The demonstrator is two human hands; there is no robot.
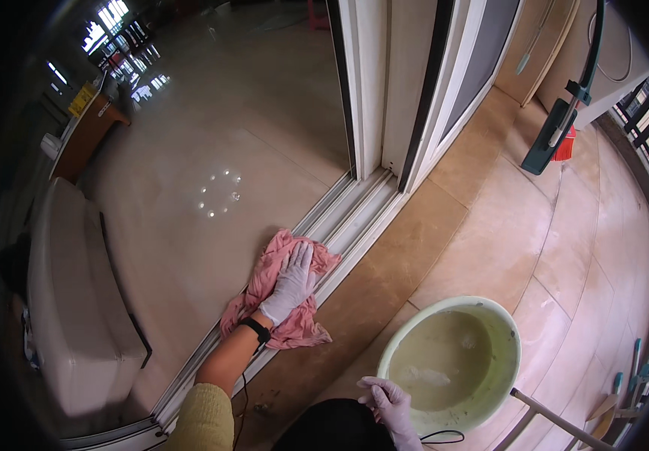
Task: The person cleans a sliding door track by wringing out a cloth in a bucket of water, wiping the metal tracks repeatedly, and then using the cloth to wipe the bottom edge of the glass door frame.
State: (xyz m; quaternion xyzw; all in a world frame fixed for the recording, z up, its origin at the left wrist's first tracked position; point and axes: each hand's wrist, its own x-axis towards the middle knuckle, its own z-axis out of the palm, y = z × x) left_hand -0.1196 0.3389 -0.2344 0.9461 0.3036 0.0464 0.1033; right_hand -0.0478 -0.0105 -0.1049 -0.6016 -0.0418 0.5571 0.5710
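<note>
Directly beneath left grip, pink cloth.

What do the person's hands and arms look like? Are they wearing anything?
Yes! The left hand and right hand both wear thin, whitish gloves. There's a black band around the left wrist, and a fuzzy-looking, yellow-green sleeve higher up that arm. No right sleeve shows.
</note>
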